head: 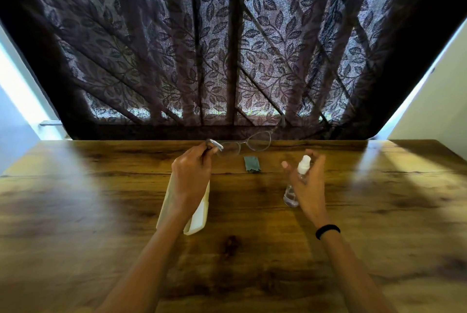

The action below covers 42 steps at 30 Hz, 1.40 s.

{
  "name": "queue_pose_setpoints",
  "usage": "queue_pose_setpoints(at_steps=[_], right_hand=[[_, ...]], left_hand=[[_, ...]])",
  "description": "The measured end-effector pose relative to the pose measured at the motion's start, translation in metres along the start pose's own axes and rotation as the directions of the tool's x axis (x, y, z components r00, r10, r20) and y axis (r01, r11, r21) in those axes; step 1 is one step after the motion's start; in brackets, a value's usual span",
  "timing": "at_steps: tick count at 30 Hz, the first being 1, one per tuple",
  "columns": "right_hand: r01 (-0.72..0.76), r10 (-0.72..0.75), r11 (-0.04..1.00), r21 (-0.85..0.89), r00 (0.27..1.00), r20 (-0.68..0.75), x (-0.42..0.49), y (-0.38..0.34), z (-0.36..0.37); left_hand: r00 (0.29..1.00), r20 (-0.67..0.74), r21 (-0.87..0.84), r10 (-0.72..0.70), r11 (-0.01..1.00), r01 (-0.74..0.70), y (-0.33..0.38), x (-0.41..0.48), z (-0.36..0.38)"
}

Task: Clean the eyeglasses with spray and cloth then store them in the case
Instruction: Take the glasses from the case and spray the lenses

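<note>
The task is at its first step, by the look of things. The left hand [192, 168] pinches the eyeglasses [243, 144] by one end of the frame and holds them up over the far edge of the desk [252, 249], lenses spread out to the right. The right hand [309, 181] is curled round a small clear spray bottle [303, 165] with a white cap, tilted toward the glasses. Motion blur makes it hard to say whether the bottle's base is off the wood or whether a finger is on the nozzle. No mist or wet shows on the lenses, so I judge the spraying not yet done, or at most just beginning. The grey-green cleaning cloth [251, 163] lies folded and untouched on the desk between the two hands, just below the glasses — the wiping is still ahead. The cream-coloured case [199, 214] lies on the desk partly under the left forearm; it seems to lie open and no glasses are in it, though the arm hides much of it. Left to do, then: wet the lenses, set the bottle down, take up the cloth and wipe, fold the arms in, lay the glasses in the case and close it.
</note>
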State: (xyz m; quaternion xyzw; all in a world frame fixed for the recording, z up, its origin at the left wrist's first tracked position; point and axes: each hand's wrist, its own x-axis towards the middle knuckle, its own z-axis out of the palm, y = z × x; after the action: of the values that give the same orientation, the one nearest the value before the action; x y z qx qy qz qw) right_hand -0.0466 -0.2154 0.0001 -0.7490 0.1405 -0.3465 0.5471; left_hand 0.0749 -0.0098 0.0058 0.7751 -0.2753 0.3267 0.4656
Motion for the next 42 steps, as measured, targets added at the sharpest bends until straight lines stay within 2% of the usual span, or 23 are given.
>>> queue_pose_setpoints(at_steps=[3,6,8,10,12,15,21,23,28,30,33,35,38,42], right_hand=[[0.024,-0.032,0.996,-0.082,0.995,-0.098,0.002,-0.012,-0.003],[0.164,-0.213,0.949,-0.271,0.964,-0.162,0.009,-0.029,-0.006],[0.265,-0.332,0.856,-0.444,0.94,-0.081,0.019,-0.043,-0.008],[0.322,-0.352,0.774,-0.546,0.935,0.053,0.03,-0.055,-0.008],[0.338,-0.316,0.767,-0.545,0.939,0.137,0.036,-0.063,-0.006],[0.348,-0.31,0.799,-0.491,0.937,0.159,0.038,-0.071,-0.001],[0.382,-0.367,0.776,-0.502,0.921,0.133,0.035,-0.08,0.006],[0.386,-0.38,0.771,-0.507,0.917,0.121,0.035,-0.082,0.007],[0.433,-0.41,0.721,-0.541,0.896,0.17,0.033,-0.084,0.014],[0.456,-0.42,0.707,-0.541,0.886,0.197,0.03,-0.084,0.019],[0.488,-0.445,0.685,-0.541,0.868,0.22,0.025,-0.087,0.029],[0.503,-0.448,0.684,-0.529,0.861,0.24,0.022,-0.089,0.034],[0.503,-0.425,0.719,-0.479,0.864,0.27,0.019,-0.09,0.037],[0.424,-0.347,0.801,-0.423,0.904,0.25,0.021,-0.091,0.034]], left_hand=[[1.0,0.004,-0.019,-0.014,1.0,0.014,0.002,0.0,-0.001],[0.999,0.005,-0.023,-0.048,0.999,0.048,0.003,0.0,0.0],[0.997,0.007,-0.011,-0.076,0.997,0.076,0.003,0.0,0.0],[0.997,0.014,-0.005,-0.077,0.997,0.077,0.005,-0.001,0.001],[0.996,0.006,-0.004,-0.084,0.996,0.084,0.01,-0.001,0.001],[0.991,-0.018,-0.056,-0.133,0.99,0.132,0.016,-0.003,0.0],[0.935,0.188,-0.22,-0.302,0.915,0.339,0.019,-0.007,-0.003],[0.93,0.188,-0.24,-0.316,0.903,0.355,0.017,-0.009,-0.005],[0.986,-0.031,-0.12,-0.162,0.98,0.157,0.021,-0.015,-0.011],[0.999,-0.052,-0.043,-0.017,0.999,0.015,0.032,-0.009,-0.014],[0.965,0.062,0.087,0.256,0.962,-0.26,0.051,0.005,-0.014],[0.923,0.164,0.132,0.348,0.92,-0.37,0.066,0.013,-0.011],[0.908,0.265,0.155,0.325,0.915,-0.373,0.081,0.021,-0.007],[0.907,0.342,0.149,0.246,0.939,-0.311,0.081,0.027,-0.008]])
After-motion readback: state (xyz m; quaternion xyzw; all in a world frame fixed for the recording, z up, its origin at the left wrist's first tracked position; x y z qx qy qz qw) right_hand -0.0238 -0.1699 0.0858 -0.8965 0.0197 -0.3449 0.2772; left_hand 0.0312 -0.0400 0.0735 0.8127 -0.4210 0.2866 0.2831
